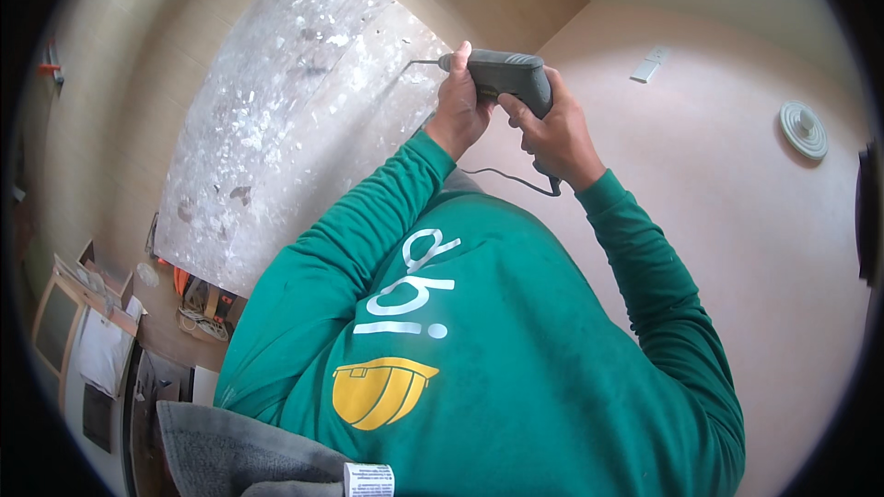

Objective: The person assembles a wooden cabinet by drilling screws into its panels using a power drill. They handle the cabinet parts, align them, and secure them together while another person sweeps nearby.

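A dark grey power drill [506, 74] is held up in front of my chest, and both hands grip it. My left hand [458, 110] wraps the front of its body near the chuck. Around the handle at the rear closes my right hand [555, 135]. The thin bit [422, 62] points left and its tip meets a rough grey wall panel [276, 129] speckled with white chipped patches. A black cord [511, 179] hangs from the handle and runs down behind my green sleeves.
A pale pink wall [737, 221] fills the right side, with a white rectangular plate [650, 64] and a round white fitting [803, 130] on it. Below left lie cardboard boxes [87, 294], a coiled cable and tools [204, 308]. Grey cloth [230, 456] lies at the bottom.
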### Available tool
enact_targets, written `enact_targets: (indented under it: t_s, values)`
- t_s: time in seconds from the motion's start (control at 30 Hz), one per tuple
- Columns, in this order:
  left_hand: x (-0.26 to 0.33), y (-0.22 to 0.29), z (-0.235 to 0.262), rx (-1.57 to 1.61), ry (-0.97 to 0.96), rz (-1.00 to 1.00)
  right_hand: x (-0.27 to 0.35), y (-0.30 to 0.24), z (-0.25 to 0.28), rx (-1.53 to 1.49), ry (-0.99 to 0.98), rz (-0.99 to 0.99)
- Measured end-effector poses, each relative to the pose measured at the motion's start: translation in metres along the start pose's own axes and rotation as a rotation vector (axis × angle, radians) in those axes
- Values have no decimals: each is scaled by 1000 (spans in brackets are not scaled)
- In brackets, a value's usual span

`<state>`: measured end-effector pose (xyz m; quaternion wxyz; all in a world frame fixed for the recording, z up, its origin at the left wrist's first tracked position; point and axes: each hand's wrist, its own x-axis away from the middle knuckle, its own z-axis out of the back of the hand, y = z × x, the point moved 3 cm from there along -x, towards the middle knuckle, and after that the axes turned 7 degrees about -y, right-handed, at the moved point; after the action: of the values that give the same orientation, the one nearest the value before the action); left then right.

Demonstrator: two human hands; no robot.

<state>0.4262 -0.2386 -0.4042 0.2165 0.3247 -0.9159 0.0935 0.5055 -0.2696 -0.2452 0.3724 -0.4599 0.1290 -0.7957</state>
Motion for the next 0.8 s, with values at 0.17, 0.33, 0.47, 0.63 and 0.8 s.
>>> enact_targets:
  t_s: [0.17, 0.33, 0.47, 0.63, 0.8]
  values:
    - [4, 1, -3, 17, 41, 4, 2, 0, -2, 20, 9, 16]
    - [7, 1, -2, 31, 0, 9, 3, 1, -3, 102, 44, 133]
    - [7, -1, -3, 64, 3, 11, 10, -8, -1, 52, 1, 38]
    - [11, -2, -11, 63, -38, 38, 19, -18, 6, 46, -2, 25]
    - [15, -6, 1, 95, 25, 60, 29, -19, 7, -31, 18, 21]
